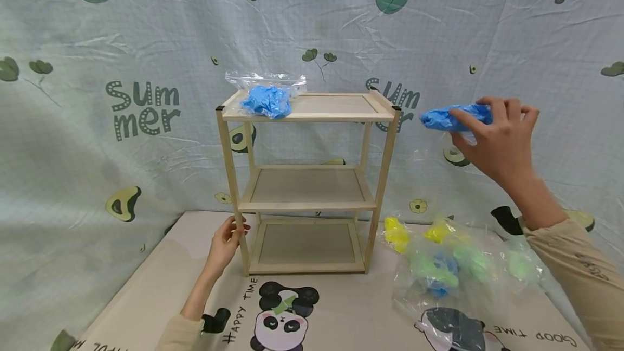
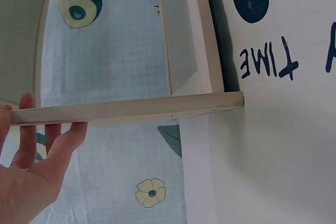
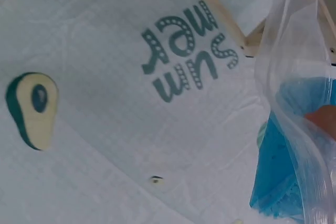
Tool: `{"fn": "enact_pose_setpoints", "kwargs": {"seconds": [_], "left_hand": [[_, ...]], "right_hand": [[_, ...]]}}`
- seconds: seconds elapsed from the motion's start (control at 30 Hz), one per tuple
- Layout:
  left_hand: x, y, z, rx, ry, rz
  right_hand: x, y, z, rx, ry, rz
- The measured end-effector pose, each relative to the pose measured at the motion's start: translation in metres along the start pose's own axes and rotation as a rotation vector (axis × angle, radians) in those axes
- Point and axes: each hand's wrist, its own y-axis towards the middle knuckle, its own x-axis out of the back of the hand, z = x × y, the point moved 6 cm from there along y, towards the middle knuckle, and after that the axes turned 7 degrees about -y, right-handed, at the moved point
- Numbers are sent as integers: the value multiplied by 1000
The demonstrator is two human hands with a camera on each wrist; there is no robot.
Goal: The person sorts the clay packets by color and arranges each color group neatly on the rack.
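Observation:
A three-tier wooden shelf rack (image 1: 307, 206) stands on the table. Its front left post (image 2: 115, 110) is held low down by my left hand (image 1: 224, 244), thumb on one side and fingers on the other. To the right of the top shelf, my right hand (image 1: 509, 148) pinches a clear plastic bag with crumpled blue material (image 1: 434, 118) in it, up in the air. The right wrist view shows the bag's blue contents (image 3: 275, 166) and only a bit of a finger. Another clear zip bag with blue material (image 1: 267, 102) lies at the top shelf's left end.
Several clear bags with yellow, green and blue contents (image 1: 468, 264) lie on the table right of the rack. A printed cover with panda pictures (image 1: 280, 324) spreads over the table. Behind the rack hangs a light blue patterned curtain (image 1: 302, 15).

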Motion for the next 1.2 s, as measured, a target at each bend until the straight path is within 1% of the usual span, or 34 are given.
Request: {"fn": "enact_pose_setpoints", "kwargs": {"seconds": [0.17, 0.27, 0.53, 0.73, 0.9, 1.03, 1.1, 1.2], "left_hand": [[0, 0, 0, 2, 0, 1], [0, 0, 1, -2, 5, 1], [-1, 1, 2, 0, 0, 5], [1, 0, 2, -2, 8, -7], [1, 0, 1, -5, 8, -11], [0, 1, 3, 12, 0, 0], [0, 1, 3, 17, -1, 1], [0, 1, 3, 21, 3, 5]], "right_hand": [[5, 27, -1, -44, -21, 9], [7, 41, -1, -70, -23, -2], [13, 69, 7, -120, -3, -82], [12, 85, 19, -135, -13, -140], [12, 90, 38, -99, -6, -214], [10, 93, 55, -23, 13, -254], [8, 94, 65, 19, 19, -267], [4, 94, 79, 77, 2, -252]]}}
